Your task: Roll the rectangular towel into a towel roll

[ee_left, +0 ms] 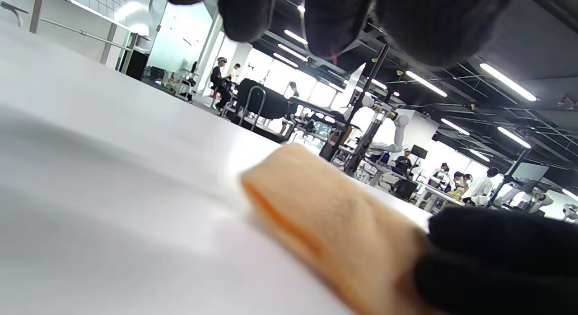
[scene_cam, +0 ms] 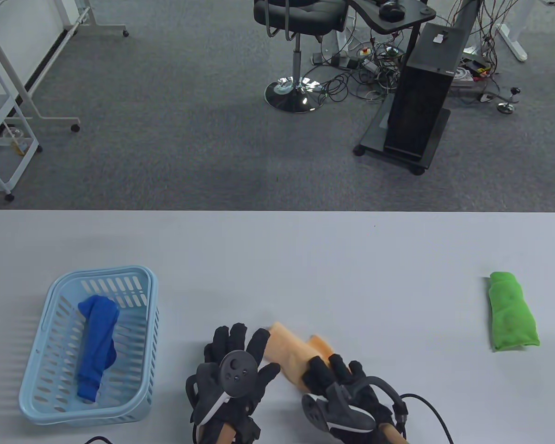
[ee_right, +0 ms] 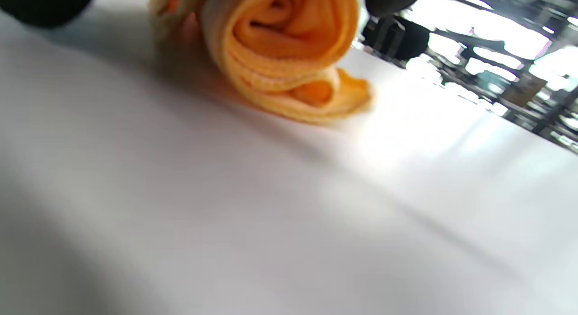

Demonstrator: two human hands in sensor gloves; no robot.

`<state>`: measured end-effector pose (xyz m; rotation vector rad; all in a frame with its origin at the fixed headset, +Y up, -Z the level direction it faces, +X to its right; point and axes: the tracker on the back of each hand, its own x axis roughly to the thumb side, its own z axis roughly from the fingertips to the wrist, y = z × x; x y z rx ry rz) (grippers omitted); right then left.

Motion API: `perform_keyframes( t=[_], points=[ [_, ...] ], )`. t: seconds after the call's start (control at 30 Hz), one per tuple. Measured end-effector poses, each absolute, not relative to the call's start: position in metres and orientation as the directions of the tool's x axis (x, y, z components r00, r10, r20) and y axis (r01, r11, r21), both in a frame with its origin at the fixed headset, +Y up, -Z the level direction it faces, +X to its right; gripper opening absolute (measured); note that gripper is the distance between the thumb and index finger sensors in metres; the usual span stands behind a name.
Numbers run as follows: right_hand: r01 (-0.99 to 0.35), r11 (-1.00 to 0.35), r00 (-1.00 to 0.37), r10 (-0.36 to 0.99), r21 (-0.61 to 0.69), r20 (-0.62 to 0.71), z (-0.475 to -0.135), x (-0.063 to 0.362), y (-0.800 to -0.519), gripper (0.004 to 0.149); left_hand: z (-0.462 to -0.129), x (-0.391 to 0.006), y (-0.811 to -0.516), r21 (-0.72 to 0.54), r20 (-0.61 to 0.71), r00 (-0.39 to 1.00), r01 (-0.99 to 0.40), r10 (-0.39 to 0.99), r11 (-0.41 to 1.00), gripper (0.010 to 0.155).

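Both hands sit on the orange towel, nearly rolled on the counter beneath them: left hand spread flat, right hand curled over it; keep pressure even so the coil stays tight.

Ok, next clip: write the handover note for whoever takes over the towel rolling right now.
Left hand: fingers spread, at the left end of the orange towel; contact unclear.
Right hand: fingers resting on top of its right end.
Towel lies on the table in front of both hands, already rolled; spiral visible from the right wrist, one loose flap at the bottom.
Left: tuck the flap and tighten.
Blue roll sits in the basket; green roll far right.
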<state>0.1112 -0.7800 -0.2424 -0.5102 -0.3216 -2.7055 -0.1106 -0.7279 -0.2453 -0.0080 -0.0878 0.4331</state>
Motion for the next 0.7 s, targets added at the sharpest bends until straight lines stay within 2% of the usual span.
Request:
perform_keyframes(
  t=[0.13, 0.23, 0.37, 0.47, 0.7],
  points=[
    [0.342, -0.907, -0.935, -0.3, 0.247, 0.192, -0.279, 0.161, -0.778, 0.088, -0.246, -0.109, -0.727, -0.03, 0.095, 0.904, -0.415, 0.416, 0.909, 0.079],
    [0.339, -0.886, -0.938, -0.343, 0.317, 0.043, -0.301, 0.207, -0.777, 0.088, -0.246, -0.108, -0.727, -0.035, 0.098, 0.907, -0.408, 0.41, 0.912, 0.08],
    [0.253, -0.896, -0.934, -0.324, 0.365, -0.147, -0.319, 0.268, -0.776, 0.088, -0.245, -0.108, -0.728, -0.043, 0.097, 0.908, -0.406, 0.409, 0.913, 0.081],
    [0.271, -0.911, -0.91, -0.348, 0.313, -0.227, -0.324, 0.296, -0.772, 0.085, -0.245, -0.108, -0.728, -0.05, 0.096, 0.91, -0.401, 0.404, 0.915, 0.082],
    [0.245, -0.895, -0.849, -0.384, 0.373, -0.362, -0.33, 0.338, -0.772, 0.087, -0.245, -0.107, -0.729, -0.076, 0.094, 0.92, -0.375, 0.381, 0.924, 0.084]
  ],
)
